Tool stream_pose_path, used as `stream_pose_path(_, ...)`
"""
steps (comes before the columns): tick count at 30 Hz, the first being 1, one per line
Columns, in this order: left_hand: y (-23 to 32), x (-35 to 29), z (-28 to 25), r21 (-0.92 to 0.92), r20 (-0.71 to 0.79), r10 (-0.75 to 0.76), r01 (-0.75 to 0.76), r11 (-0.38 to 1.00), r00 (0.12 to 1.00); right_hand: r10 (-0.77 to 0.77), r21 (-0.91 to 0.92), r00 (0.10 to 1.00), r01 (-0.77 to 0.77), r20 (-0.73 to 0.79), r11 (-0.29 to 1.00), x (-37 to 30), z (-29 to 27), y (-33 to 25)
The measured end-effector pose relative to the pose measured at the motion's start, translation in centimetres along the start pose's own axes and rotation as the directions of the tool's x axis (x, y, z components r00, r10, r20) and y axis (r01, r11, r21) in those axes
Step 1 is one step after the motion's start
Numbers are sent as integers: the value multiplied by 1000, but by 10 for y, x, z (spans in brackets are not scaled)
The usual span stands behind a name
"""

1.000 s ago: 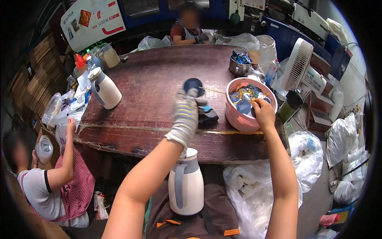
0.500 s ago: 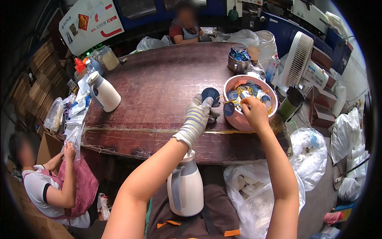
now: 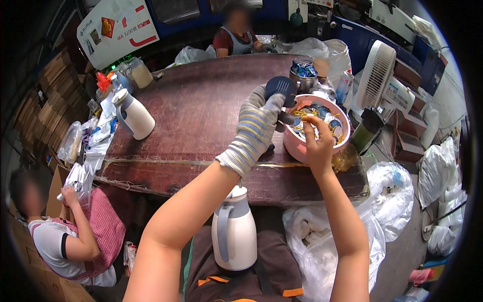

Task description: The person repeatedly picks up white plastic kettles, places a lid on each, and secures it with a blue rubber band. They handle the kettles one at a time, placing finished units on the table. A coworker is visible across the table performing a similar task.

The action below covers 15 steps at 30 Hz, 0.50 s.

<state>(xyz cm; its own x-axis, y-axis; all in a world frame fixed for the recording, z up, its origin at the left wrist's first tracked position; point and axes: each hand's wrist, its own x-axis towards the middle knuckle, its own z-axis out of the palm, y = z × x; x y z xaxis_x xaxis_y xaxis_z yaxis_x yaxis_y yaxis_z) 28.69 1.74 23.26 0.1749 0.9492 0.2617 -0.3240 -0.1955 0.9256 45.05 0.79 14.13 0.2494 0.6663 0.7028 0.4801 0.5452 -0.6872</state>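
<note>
My left hand (image 3: pixel 259 123), in a striped knit glove with dark fingertips, is closed on a dark blue round hang tag (image 3: pixel 282 89), raised over the table beside the pink bowl. My bare right hand (image 3: pixel 320 143) is over the near side of the pink bowl (image 3: pixel 298 149), thumb and fingers pinched together. Yellow strings show by its fingertips, but what it grips is too small to tell. More round tags with yellow strings (image 3: pixel 322 113) fill the bowl. A white jug with a grey handle (image 3: pixel 239 236) stands upright in my lap.
On the dark red table (image 3: pixel 201 110) a second white jug (image 3: pixel 136 118) stands at left. A metal pot (image 3: pixel 303 80), a spray can (image 3: pixel 344 85) and a fan (image 3: pixel 376 75) are beyond the bowl. Plastic bags (image 3: pixel 322 251) lie at lower right. Co-workers sit at left (image 3: pixel 75 241) and far side (image 3: pixel 234 43).
My left hand has risen and moved right with the dark tag, closer to the bowl. A round tag hanging by the bowl's left rim no longer shows there. My right hand has lowered and turned.
</note>
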Motion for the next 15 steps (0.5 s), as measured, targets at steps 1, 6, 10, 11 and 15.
stream_pose_path(1,9,-1,4,-29,29,2,-1,1000,1000,-9,35,1000,10,-14,999,-1,3,-3)
stream_pose_path(6,34,0,3,-20,70,25,-23,1000,997,236,417,967,-256,98,872,-17,19,-29)
stream_pose_path(10,33,-4,-7,-44,60,-74,77,996,995,414,747,886,-419,210,516,-30,40,-25)
stream_pose_path(11,31,-5,-12,-94,84,-65,73,993,994,455,816,850,-450,266,363,-32,44,-24)
stream_pose_path(15,30,-14,-16,-117,62,-135,142,983,989,443,847,761,-531,474,7,-49,58,-24)
